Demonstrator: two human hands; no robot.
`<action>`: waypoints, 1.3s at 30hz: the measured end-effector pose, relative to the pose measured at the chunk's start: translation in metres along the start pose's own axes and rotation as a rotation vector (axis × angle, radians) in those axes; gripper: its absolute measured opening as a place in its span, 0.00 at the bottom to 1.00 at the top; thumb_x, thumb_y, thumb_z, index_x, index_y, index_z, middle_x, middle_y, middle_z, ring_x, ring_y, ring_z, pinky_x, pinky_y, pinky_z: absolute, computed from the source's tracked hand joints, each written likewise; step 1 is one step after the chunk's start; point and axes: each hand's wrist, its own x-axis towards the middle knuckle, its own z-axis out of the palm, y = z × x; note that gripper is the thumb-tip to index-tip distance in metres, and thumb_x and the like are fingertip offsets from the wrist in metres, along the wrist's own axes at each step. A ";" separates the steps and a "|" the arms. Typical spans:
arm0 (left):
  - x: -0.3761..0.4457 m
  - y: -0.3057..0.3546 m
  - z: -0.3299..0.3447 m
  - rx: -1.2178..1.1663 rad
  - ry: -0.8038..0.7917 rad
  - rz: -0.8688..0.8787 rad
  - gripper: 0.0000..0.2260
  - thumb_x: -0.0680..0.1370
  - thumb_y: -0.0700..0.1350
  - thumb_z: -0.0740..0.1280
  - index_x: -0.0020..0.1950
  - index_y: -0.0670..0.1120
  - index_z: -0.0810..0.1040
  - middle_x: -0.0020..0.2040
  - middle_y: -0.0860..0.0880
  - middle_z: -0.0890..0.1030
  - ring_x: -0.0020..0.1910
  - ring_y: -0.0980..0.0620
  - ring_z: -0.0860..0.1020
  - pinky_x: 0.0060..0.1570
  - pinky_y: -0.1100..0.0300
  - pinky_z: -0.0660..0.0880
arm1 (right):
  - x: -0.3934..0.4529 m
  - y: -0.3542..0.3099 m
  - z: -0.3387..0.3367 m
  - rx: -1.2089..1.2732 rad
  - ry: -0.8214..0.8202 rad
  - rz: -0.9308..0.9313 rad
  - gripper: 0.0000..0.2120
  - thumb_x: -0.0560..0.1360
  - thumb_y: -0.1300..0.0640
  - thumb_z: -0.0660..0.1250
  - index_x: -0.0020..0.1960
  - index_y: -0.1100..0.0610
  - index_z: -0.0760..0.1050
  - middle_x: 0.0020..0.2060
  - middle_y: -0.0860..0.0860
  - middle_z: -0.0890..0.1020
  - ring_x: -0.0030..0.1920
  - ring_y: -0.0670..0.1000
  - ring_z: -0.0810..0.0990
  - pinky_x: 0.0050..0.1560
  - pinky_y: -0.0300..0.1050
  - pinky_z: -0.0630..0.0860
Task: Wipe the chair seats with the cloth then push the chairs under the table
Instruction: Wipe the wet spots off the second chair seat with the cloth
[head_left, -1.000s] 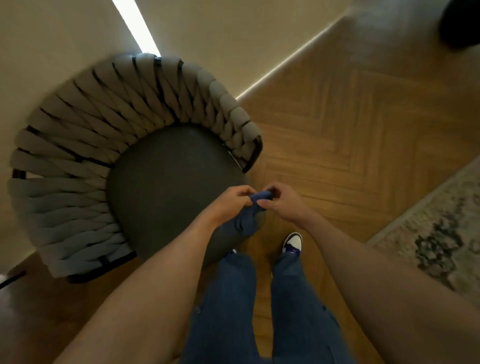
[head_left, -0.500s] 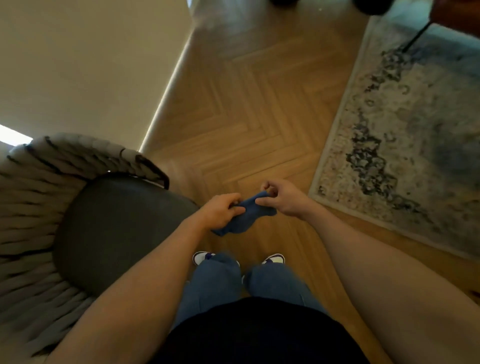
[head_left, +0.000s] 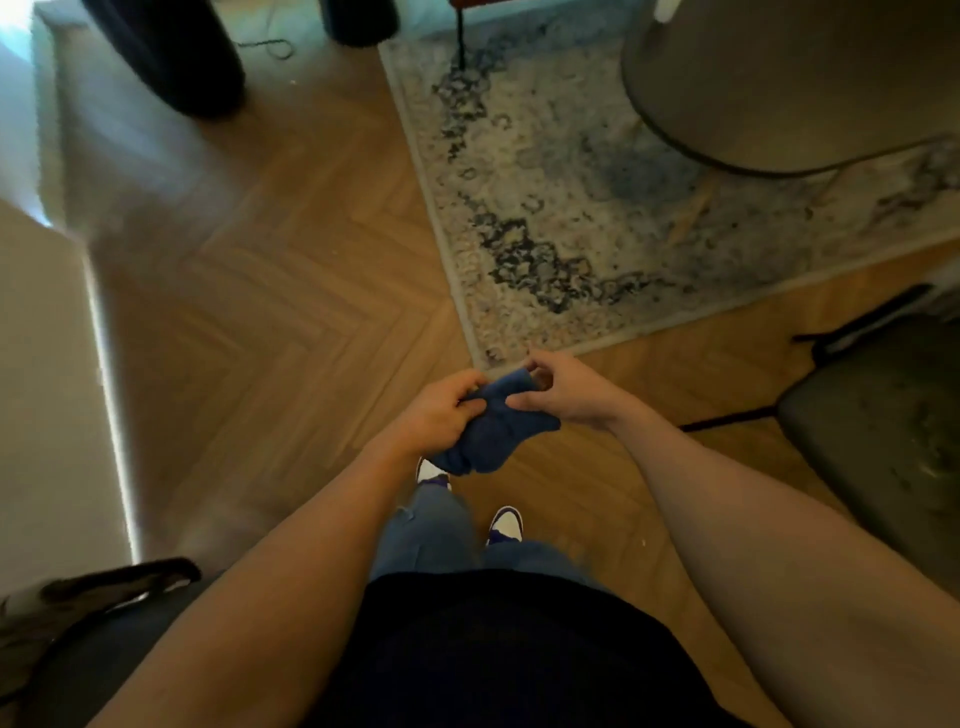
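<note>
A bunched blue cloth (head_left: 493, 431) hangs between both hands in front of my waist, above the wooden floor. My left hand (head_left: 441, 410) grips its left side and my right hand (head_left: 561, 389) pinches its upper right corner. The woven-back chair (head_left: 78, 613) with the dark seat lies at the lower left, partly hidden by my left arm. A second dark chair seat (head_left: 872, 441) shows at the right edge. The round grey base of the table (head_left: 769, 83) stands on the rug at the upper right.
A patterned blue-and-cream rug (head_left: 571, 208) covers the floor ahead and to the right. A pale wall (head_left: 41, 389) runs along the left. Dark rounded objects (head_left: 182, 57) stand at the top left. Herringbone wood floor (head_left: 285, 291) stretches between wall and rug.
The view has swung right, away from the woven chair, which slid to the lower left. The rug, table base and a second chair seat came into view. Both hands still hold the cloth.
</note>
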 end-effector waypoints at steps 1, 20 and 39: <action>0.012 0.009 0.003 0.002 -0.031 0.016 0.10 0.80 0.38 0.62 0.48 0.54 0.71 0.42 0.55 0.76 0.41 0.61 0.74 0.40 0.67 0.68 | -0.005 0.008 -0.010 0.009 0.027 0.024 0.11 0.73 0.53 0.77 0.48 0.56 0.76 0.40 0.54 0.79 0.40 0.50 0.77 0.42 0.49 0.72; 0.214 0.175 0.061 -0.017 -0.639 0.092 0.14 0.81 0.53 0.62 0.54 0.44 0.80 0.50 0.42 0.83 0.50 0.41 0.81 0.54 0.39 0.76 | -0.056 0.084 -0.111 1.244 0.842 0.170 0.15 0.70 0.54 0.75 0.51 0.61 0.78 0.48 0.57 0.82 0.49 0.57 0.81 0.48 0.51 0.77; 0.225 0.310 0.285 -0.043 -0.837 0.073 0.07 0.81 0.44 0.64 0.53 0.44 0.80 0.49 0.44 0.83 0.50 0.45 0.81 0.50 0.50 0.79 | -0.202 0.234 -0.155 1.434 1.378 0.302 0.03 0.80 0.61 0.68 0.53 0.59 0.77 0.51 0.58 0.84 0.53 0.56 0.83 0.51 0.52 0.81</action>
